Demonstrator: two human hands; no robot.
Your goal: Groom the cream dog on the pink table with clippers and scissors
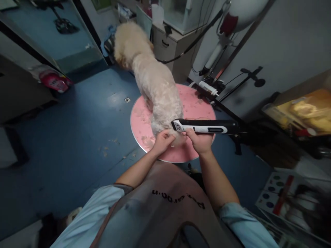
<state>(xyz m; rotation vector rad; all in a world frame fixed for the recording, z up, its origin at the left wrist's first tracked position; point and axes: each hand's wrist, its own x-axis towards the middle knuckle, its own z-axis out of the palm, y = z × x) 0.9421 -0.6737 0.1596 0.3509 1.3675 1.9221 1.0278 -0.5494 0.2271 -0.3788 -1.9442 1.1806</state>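
A small cream curly-coated dog (152, 79) stands on a round pink grooming table (199, 103), its head turned away from me. My left hand (162, 142) is closed on the fur at the dog's rear end. My right hand (200, 140) grips a black-and-white electric clipper (207, 126), held level with its blade at the dog's hindquarters. Clipped tufts of fur lie on the pink tabletop around the dog's legs.
The floor (77, 137) is blue, with scattered fur clippings. A dryer on a stand (232, 20) and a black hose rise behind the table. A white cabinet (168, 44) stands at the back. Shelves with supplies (300, 117) line the right side.
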